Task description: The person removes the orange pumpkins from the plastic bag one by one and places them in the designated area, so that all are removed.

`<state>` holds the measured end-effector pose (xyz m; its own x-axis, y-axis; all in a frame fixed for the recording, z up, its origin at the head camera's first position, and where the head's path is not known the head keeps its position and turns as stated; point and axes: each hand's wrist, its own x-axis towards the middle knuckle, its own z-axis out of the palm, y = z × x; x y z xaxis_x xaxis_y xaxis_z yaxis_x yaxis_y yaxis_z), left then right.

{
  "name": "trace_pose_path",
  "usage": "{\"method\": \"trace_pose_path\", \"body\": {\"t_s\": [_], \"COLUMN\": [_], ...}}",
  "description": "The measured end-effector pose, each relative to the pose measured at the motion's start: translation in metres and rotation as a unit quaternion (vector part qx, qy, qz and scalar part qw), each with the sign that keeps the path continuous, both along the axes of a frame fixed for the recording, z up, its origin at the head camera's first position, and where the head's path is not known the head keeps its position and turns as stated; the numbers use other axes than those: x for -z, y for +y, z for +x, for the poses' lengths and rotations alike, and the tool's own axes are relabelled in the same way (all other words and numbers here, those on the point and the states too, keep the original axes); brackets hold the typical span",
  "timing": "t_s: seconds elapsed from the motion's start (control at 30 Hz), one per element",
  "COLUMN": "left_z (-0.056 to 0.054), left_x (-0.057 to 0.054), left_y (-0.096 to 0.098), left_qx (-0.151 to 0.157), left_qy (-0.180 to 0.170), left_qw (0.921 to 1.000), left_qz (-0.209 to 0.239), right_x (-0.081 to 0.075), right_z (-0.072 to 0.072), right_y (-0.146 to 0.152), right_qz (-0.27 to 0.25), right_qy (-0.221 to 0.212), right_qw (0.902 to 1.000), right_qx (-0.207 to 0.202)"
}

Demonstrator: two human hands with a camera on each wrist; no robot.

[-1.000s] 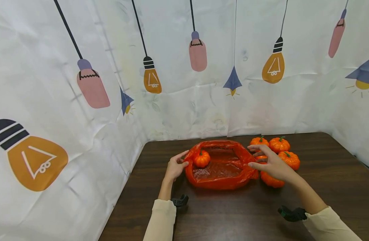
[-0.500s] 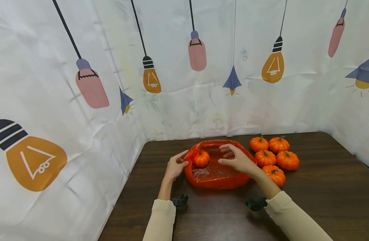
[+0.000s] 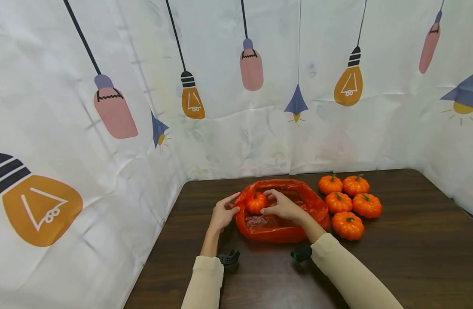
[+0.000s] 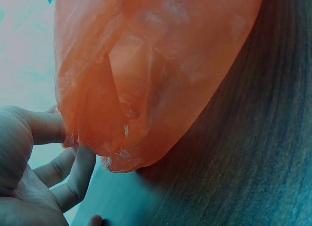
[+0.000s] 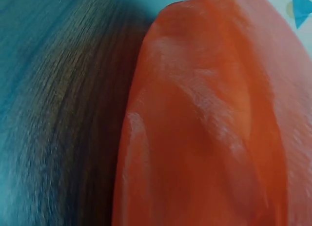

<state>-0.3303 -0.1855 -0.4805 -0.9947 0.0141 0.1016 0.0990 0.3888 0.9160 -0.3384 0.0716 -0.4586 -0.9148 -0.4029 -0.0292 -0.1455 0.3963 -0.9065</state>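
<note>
An orange plastic bag [image 3: 276,235] lies with its mouth spread wide on the table, and a small orange pumpkin [image 3: 255,203] with a green stem sits inside at its left end. My left hand [image 3: 221,215] pinches the bag's left rim; in the left wrist view, the hand [image 4: 34,172] has thumb and fingers on the thin plastic. My right hand [image 3: 285,209] reaches over the bag's mouth, its thumb and fingers spread apart at the pumpkin's right side. In the right wrist view, the bag [image 5: 195,118] hides nearly all of that hand.
Several more orange pumpkins [image 3: 348,225] stand in a cluster to the right of the bag on the dark wooden table [image 3: 422,240]. A white sheet [image 3: 236,141] printed with hanging lamps rises behind the table and along its left side.
My right hand has let go of the bag's right rim and moved left over its mouth to the pumpkin inside. My left hand has stayed on the left rim.
</note>
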Motion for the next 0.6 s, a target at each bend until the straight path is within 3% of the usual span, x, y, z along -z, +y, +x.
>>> {"method": "trace_pose_path", "body": {"t_s": [0.3, 0.6], "left_z": [0.0, 0.0], "left_x": [-0.001, -0.001], "left_y": [0.0, 0.001], "left_qx": [-0.004, -0.004], "left_qy": [-0.002, -0.003], "left_qw": [1.0, 1.0], "left_qz": [-0.003, 0.0], "right_x": [0.019, 0.024], "right_z": [-0.014, -0.02], "right_y": [-0.016, -0.023], "right_qz": [-0.007, 0.0], "right_qy": [0.0, -0.005], "right_qw": [0.9996, 0.9989], "right_qx": [0.029, 0.047]}}
